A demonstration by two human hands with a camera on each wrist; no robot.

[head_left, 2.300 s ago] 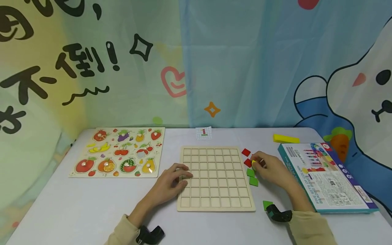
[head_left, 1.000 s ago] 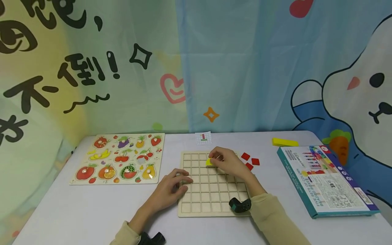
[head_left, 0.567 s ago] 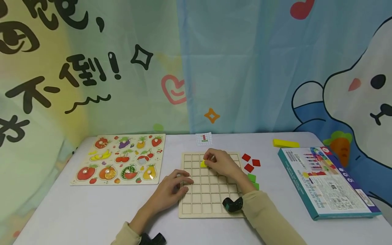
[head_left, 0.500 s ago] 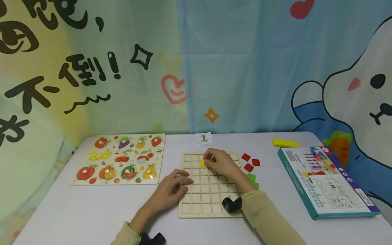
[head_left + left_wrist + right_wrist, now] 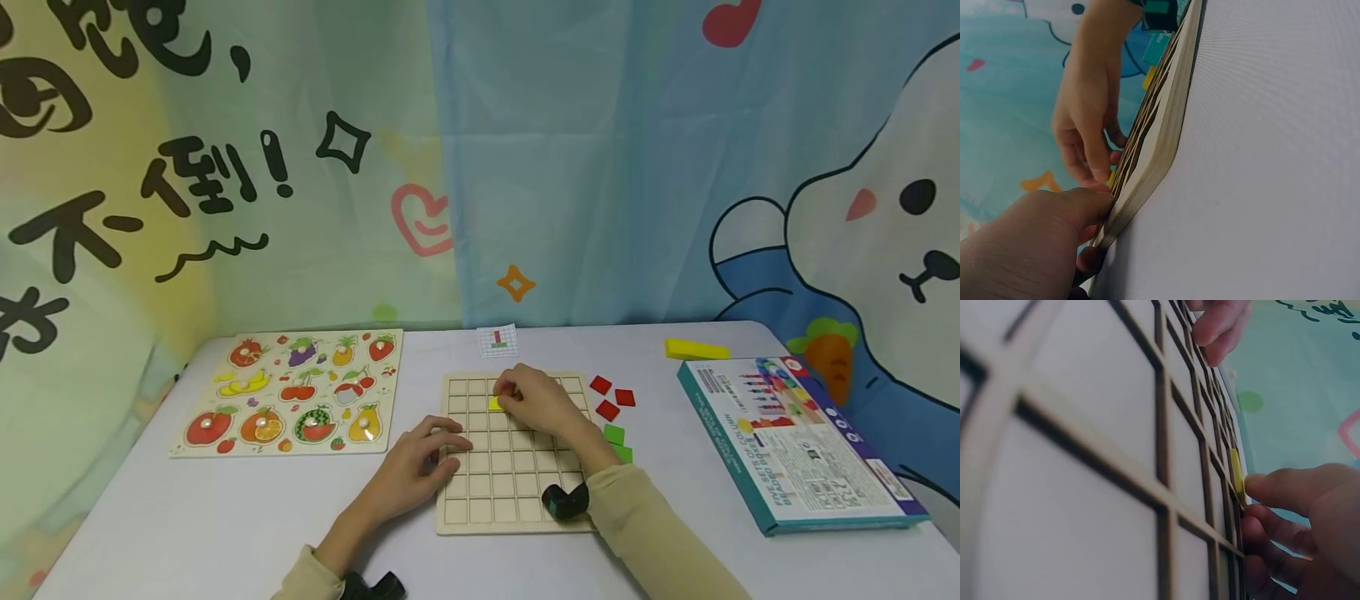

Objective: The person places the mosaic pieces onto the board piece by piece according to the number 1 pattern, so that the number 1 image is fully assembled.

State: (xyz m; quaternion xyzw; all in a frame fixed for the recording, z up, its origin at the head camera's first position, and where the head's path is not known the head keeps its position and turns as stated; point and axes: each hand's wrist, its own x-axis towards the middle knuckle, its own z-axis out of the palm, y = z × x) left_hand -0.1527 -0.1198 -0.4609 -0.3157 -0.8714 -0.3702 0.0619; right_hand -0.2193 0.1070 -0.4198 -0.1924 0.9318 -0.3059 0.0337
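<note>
My right hand point(image 5: 536, 404) is over the upper part of a pale wooden grid board point(image 5: 478, 527), with thumb and fingers pinching a small yellow square tile point(image 5: 494, 404). In the right wrist view the thumb touches the edge of the yellow tile point(image 5: 1237, 470), which lies at the grid's cells. My left hand point(image 5: 420, 458) rests at the board's left edge, fingers loosely extended over the rim; the left wrist view shows its fingertips on that edge. Right of the board lie red tiles point(image 5: 607, 410) and green tiles point(image 5: 614, 435), the green ones partly behind the right forearm.
Behind the board lies a small gridded card point(image 5: 497, 341) with a red and green pattern. A fruit puzzle board point(image 5: 285, 450) sits at left. On the right are a flat box point(image 5: 810, 450) and a yellow bar point(image 5: 697, 349). A printed curtain point(image 5: 555, 167) hangs behind the table.
The right hand has carried the yellow tile from beside the red tiles leftward onto the board, moving only slightly in the last half second. The left hand stays at the board's edge.
</note>
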